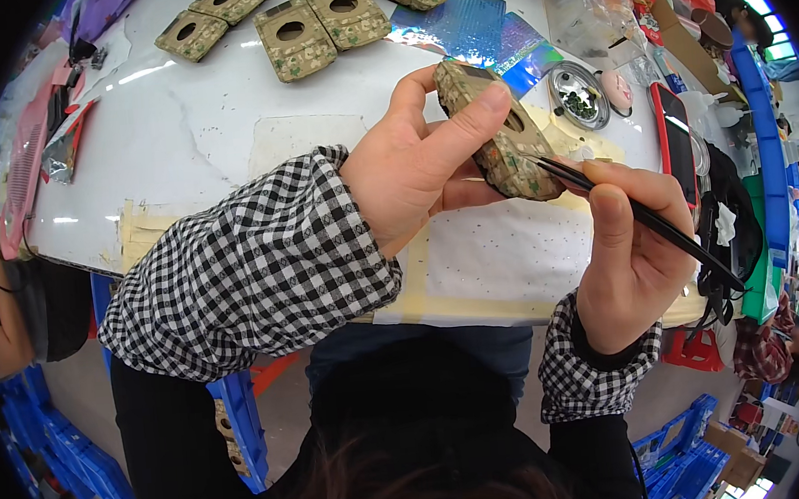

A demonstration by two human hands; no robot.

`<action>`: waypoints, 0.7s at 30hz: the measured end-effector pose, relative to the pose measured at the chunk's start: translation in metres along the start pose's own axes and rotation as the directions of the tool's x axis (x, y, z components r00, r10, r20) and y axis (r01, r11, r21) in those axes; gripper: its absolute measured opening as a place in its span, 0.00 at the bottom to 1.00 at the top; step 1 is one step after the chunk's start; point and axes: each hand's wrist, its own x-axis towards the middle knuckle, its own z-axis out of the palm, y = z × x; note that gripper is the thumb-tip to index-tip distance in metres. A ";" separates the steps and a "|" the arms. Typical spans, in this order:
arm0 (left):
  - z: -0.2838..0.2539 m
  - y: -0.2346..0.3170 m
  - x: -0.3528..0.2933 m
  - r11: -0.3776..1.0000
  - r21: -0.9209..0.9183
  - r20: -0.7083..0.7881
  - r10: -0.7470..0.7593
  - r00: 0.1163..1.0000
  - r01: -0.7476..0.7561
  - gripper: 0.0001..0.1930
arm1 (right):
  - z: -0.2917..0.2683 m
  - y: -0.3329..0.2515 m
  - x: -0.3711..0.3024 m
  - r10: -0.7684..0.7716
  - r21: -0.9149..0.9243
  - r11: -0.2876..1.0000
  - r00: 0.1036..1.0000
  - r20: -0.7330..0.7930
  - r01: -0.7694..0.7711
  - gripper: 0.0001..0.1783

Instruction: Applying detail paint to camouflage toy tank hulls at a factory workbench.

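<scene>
Held piece [496, 139]: small flat block, roughly rectangular, surface mottled olive, tan and green in a camouflage-like pattern. One round dark opening shows on its upper face near the thumb tip. It is raised above the tabletop [219, 104], tilted, long axis running from upper left to lower right, between the two hands.

Left hand [417, 168]: fingers closed around the piece, thumb laid along its upper face, index curled over the far end. Checked black-and-white sleeve covers the wrist.

Right hand [629, 250]: fingers pinched narrow on a thin black tool [636, 217], thumb on top. The tool's tip touches the lower right part of the piece; its rear end sticks out past the hand toward lower right.

Same-pattern pieces [294, 37]: several lie flat at the far edge of the tabletop, each with a round hole, close together.

Also on the tabletop: an iridescent blue sheet [481, 27] beyond the hands, a round metal dish [580, 96] with small dark green bits to the right of it, a white sheet with fine dots [498, 251] under the hands, edged in yellowish tape.

Not resolved:
- Underside of the held piece hidden by the left palm and fingers
- Exact tip shape of the tool too fine to tell
- Contents of the dish too small to identify
- Items at the right rim bent and crowded by the lens; another person's checked sleeve [764, 347] is only partly in view there
- Left rim dark and cut off
</scene>
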 end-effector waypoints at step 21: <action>0.000 0.000 0.000 1.000 -0.006 0.011 -0.009 1.000 0.009 0.41 | -0.001 0.001 0.000 -0.008 -0.007 1.000 1.000 0.008 0.008 0.07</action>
